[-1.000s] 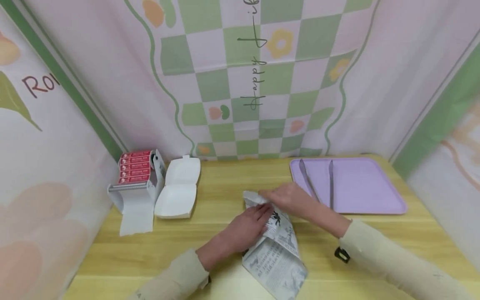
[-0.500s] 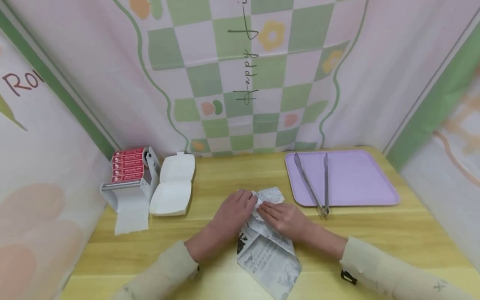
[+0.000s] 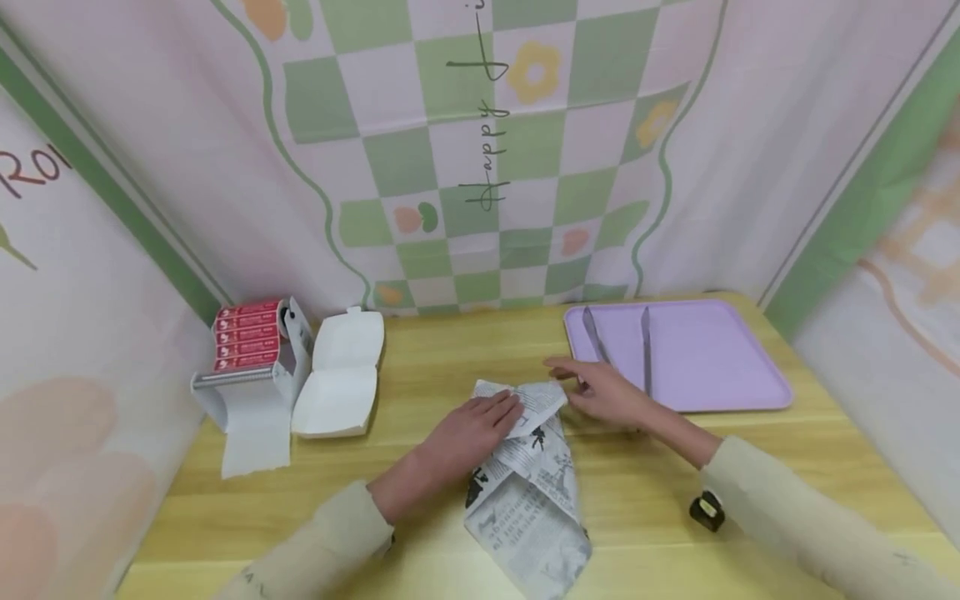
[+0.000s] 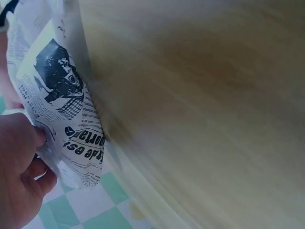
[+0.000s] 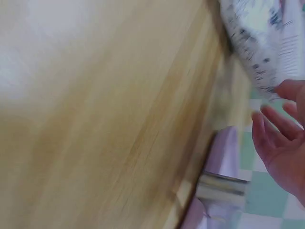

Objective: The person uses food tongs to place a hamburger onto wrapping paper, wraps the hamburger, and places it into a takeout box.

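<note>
Folded newspaper-print wrapping paper (image 3: 536, 475) lies on the table in front of me, its far end turned into a flap and its near part pointed. My left hand (image 3: 476, 433) rests over the far left of this flap. In the left wrist view, the thumb and fingers of the left hand (image 4: 24, 167) curl at the paper's edge (image 4: 62, 95). My right hand (image 3: 600, 392) is off the paper's far right corner, its fingers loosely spread. The right wrist view has one fingertip (image 5: 286, 89) right at that corner, with the other fingers apart from it.
Metal tongs (image 3: 648, 350) lie on a purple tray (image 3: 720, 358) at the back right, partly hidden behind the right hand. An open white clamshell box (image 3: 337, 400) stands at the back left. Beside it is a dispenser (image 3: 240, 379) with red labels (image 3: 251, 333). A patterned curtain (image 3: 465, 167) backs the table.
Half a second ago both hands were together on the paper's far end. My right hand has since moved off to the right and away; my left hand has stayed, flattening over the flap.
</note>
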Available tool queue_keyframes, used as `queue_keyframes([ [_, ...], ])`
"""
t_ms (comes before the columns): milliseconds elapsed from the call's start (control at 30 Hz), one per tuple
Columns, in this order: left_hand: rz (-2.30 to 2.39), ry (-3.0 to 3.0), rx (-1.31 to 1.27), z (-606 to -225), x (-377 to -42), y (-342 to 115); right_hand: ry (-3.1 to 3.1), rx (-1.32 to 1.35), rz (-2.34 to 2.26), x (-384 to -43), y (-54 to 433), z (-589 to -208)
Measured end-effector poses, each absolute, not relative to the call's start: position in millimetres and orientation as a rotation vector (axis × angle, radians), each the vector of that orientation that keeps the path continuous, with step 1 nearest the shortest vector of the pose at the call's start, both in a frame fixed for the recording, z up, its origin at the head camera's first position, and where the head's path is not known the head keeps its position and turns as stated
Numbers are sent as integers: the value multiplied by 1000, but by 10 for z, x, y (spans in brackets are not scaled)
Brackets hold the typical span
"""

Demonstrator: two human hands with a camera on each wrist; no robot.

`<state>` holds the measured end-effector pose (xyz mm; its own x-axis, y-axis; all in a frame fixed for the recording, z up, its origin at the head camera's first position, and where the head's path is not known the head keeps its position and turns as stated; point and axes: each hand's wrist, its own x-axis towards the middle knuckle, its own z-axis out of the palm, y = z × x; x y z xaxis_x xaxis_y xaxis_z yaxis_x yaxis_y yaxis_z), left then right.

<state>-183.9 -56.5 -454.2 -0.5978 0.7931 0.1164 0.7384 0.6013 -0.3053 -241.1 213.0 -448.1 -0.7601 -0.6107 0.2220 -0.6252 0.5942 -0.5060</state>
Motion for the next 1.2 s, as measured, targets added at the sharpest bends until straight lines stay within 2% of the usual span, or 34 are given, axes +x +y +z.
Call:
queue_keyframes([
  [67,312,-2604,-1288,-4542,-1846,-570,-2866,1112,946,-2510,2111,-4531],
  [233,294,-2607,-1380,-4557,-1877,-582,-2772,1261,691,-2642,2060,-4631],
  [433,245,-2586,-1448,-4563,-1893,-618,-2615,1302,586,-2717,2031,-4653],
  [567,87,-2528,-1511,-4577,-1912,-631,-2653,1359,630,-2774,2003,-4636],
  [800,-93,-2405,-1547,-4631,-1913,-623,-2908,1394,973,-2848,1917,-4631],
  [867,-117,-2394,-1541,-4638,-1896,-608,-2792,1489,811,-2829,1906,-4643],
  [967,-123,-2390,-1518,-4638,-1867,-591,-2420,1581,324,-2793,1920,-4677],
  [1067,-104,-2375,-1487,-4648,-1852,-583,-2036,1519,1,-2788,1952,-4721],
  [1200,-80,-2319,-1460,-4678,-1856,-578,-1819,1439,-158,-2854,1959,-4835],
])
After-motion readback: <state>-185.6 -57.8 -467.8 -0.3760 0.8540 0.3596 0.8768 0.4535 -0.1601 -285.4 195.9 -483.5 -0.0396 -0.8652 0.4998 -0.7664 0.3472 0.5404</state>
